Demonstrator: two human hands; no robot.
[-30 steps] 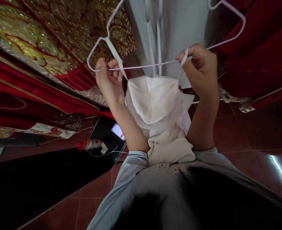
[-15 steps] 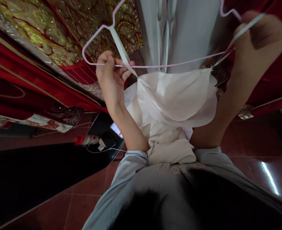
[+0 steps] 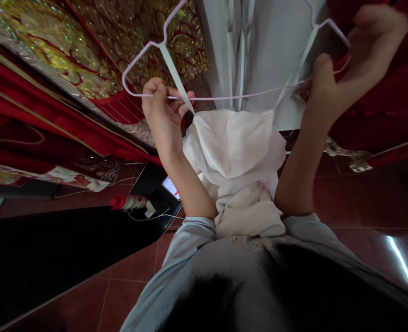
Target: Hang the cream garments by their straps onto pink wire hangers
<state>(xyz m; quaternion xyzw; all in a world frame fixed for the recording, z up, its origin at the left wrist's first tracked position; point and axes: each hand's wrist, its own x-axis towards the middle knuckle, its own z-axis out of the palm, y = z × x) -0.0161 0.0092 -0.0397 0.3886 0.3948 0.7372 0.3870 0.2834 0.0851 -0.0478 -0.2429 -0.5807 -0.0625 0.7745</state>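
Note:
A pale pink clothes hanger [image 3: 238, 97] crosses the upper middle, its hook above the picture's edge. My left hand [image 3: 160, 108] is closed on the lower bar near its left end, thumb against fingers. From the hanger hangs a white garment [image 3: 237, 140] with thin straps. Its left strap [image 3: 173, 74] sits in the notch of the left shoulder, and the right strap [image 3: 308, 45] lies in the notch on the other side. My right hand [image 3: 352, 78] is open beside the hanger's right end, thumb and fingers apart; whether it touches the hanger I cannot tell.
Red and gold sequined clothes [image 3: 131, 41] hang at the left, more red cloth [image 3: 370, 110] at the right. Grey doors [image 3: 276, 46] with long handles stand ahead. A black table [image 3: 51, 244] at lower left bears a red-capped bottle [image 3: 129, 202] and a lit phone [image 3: 171, 186].
My right hand has let go of the right strap and opened, moving slightly left. The strap now rests in the hanger's right notch. My left hand keeps its hold.

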